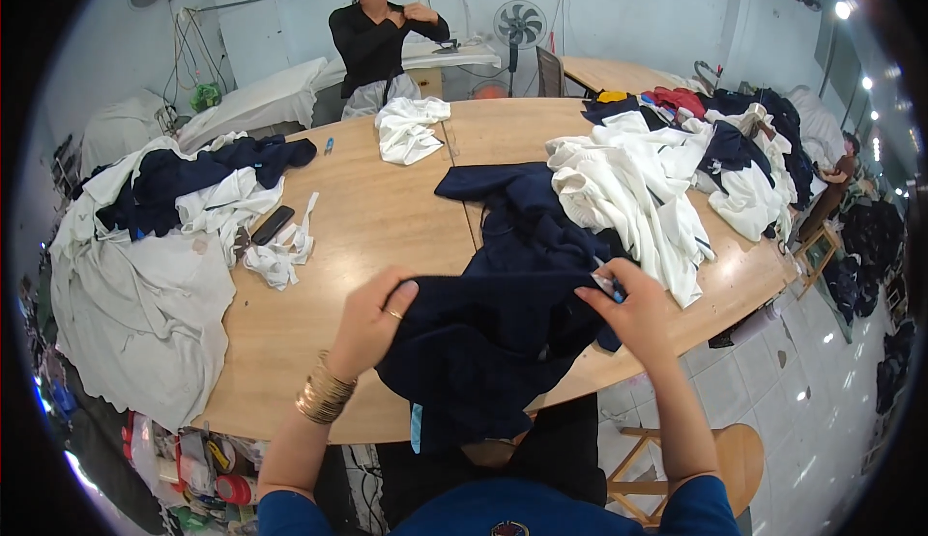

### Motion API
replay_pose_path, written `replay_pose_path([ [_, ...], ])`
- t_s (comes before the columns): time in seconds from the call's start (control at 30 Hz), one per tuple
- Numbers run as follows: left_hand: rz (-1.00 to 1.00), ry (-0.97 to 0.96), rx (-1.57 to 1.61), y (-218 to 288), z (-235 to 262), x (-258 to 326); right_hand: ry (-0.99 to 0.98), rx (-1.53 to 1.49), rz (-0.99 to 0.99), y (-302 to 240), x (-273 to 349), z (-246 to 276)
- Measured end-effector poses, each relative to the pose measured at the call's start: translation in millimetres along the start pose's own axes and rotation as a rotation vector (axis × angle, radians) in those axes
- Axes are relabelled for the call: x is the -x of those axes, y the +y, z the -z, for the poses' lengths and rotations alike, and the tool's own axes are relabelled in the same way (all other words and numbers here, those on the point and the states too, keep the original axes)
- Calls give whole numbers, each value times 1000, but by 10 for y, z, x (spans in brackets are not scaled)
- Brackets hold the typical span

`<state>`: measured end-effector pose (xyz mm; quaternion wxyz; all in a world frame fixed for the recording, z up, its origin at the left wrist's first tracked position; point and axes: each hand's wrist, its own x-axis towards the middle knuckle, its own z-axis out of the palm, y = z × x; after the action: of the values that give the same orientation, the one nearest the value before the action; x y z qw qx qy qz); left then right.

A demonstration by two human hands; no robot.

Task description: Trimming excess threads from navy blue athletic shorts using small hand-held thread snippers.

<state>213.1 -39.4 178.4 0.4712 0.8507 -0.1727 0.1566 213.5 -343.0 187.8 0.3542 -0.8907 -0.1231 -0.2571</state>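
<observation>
A dark navy garment is stretched between my two hands at the table's near edge. My left hand pinches its upper left edge, thumb on top; gold bangles circle that wrist. My right hand grips the upper right edge and also has a small blue-and-metal tool in its fingers, too covered to name surely. The cloth's lower part hangs over the edge, with a light blue strip at its bottom left. More navy cloth lies on the table just beyond.
White garments are heaped at the right, white and navy ones at the left. A black phone and white scraps lie nearby. Across the wooden table stands a person in black. A wooden stool is at my right.
</observation>
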Motion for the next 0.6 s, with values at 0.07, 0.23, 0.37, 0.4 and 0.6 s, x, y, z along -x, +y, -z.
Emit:
replay_pose_path([
  [0.07, -36, 22, -96, -284, -251, 71, 61, 58, -44, 142, 86, -219],
  [0.23, -107, 94, -253, -928, -1190, 392, 57, 231, -178, 961, 554, -818],
  [0.37, 10, 102, -343, -955, -1418, 693, 91, 98, -233, 1033, 794, -1104],
  [0.4, 3, 115, -389, -968, -1453, 729, 74, 84, -199, 1065, 800, -1154],
  [0.6, -18, 156, -389, -1048, -1659, 763, 126, 182, -171, 1225, 855, -1192],
])
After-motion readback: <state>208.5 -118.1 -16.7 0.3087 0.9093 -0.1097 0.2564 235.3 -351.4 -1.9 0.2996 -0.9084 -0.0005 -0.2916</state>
